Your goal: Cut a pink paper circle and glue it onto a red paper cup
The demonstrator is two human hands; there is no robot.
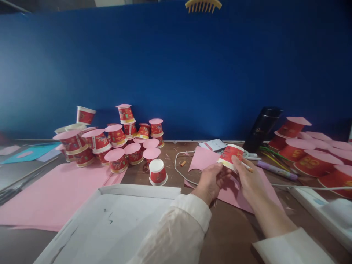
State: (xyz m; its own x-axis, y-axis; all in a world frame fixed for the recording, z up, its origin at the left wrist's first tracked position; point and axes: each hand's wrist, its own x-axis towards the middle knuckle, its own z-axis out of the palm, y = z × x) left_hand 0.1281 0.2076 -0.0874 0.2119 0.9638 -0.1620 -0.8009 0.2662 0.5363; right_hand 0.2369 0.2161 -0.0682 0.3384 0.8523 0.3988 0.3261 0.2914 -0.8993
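Note:
Between my two hands is a red paper cup (231, 154) with a white base and a gold band, tipped on its side above the pink paper. My left hand (211, 180) pinches its lower rim with thumb and fingers. The fingers of my right hand (246, 176) are closed round the cup's right side. A short orange-tipped stick, like a pencil (250, 169), pokes out by the right fingers. Under both hands lies a pink paper sheet (258, 194) with curved cut-outs. Another red cup (158, 174) stands upside down to the left, without a pink disc.
Red cups topped with pink discs (114, 154) stand stacked at left, more (308, 152) at right. A white box lid (123, 220) and pink sheets (55, 190) lie at left. A black bottle (261, 128), phone (213, 145), white cable (176, 167) and power strip (316, 209) surround the work area.

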